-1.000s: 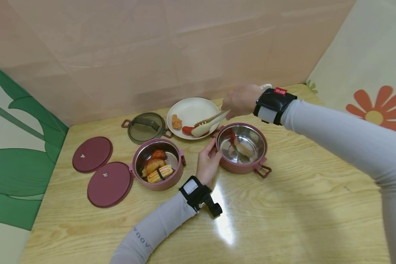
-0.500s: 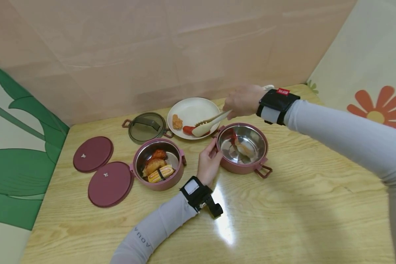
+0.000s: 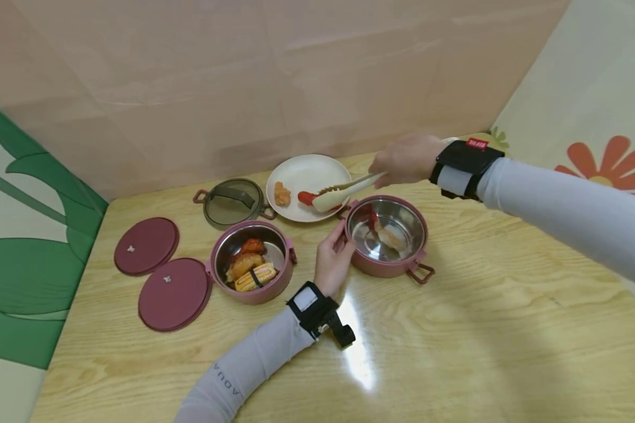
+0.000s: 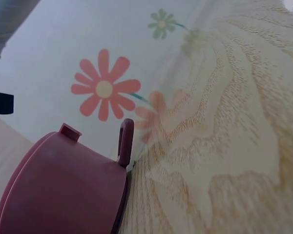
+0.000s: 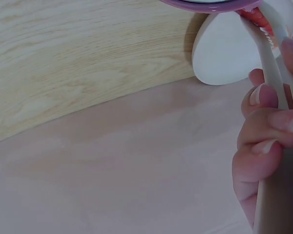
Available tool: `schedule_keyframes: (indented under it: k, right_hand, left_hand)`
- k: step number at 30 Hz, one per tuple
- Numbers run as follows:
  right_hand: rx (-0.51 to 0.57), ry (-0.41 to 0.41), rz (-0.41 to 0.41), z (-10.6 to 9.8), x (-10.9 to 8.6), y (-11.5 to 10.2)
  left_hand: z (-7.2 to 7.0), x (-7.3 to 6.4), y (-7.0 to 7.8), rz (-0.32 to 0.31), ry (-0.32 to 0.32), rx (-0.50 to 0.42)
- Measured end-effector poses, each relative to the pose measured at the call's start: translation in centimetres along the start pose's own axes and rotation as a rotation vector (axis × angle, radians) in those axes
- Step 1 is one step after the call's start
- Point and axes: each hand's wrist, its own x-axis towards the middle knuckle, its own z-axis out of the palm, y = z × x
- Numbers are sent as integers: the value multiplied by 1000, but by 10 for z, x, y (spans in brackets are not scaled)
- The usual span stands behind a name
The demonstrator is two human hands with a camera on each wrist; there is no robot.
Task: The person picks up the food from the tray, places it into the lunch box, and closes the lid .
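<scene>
In the head view we see the right hand (image 3: 410,160) wrapped around a pair of tongs (image 3: 351,190); its grip pinches both arms, as the right wrist view also shows. The tongs point toward 8 o'clock, their tips at a red food piece (image 3: 306,198) over a white plate (image 3: 312,170); we cannot tell whether that piece touches the plate. A brown nugget (image 3: 282,194) lies near the plate's 9 o'clock edge.

Taking the right pot (image 3: 381,270) as our clock centre, the plate sits at 10 o'clock. The left hand (image 3: 332,264) touches this pot between 8 and 9 o'clock, but we cannot make out whether its grip pinches the rim. A red-and-pale piece (image 3: 388,238) lies inside.

Near 9 o'clock we find the left pot (image 3: 254,298), holding food pieces (image 3: 245,266). From that pot, a glass lid (image 3: 230,208) lies at 11 o'clock, an upper maroon lid (image 3: 146,247) at 9 and a lower maroon lid (image 3: 173,296) at 8, all on the wooden surface (image 3: 455,352).
</scene>
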Motion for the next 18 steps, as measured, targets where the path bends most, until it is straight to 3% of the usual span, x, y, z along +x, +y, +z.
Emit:
schedule_keyframes:
  k: [15,18]
  right_hand:
    - [119,1,-7,-15,-37,15]
    - [172,-1,31,-15,-49,18]
  left_hand:
    - [-1,3,-1,-19,17,-3]
    - [0,2,0,-30,21,8]
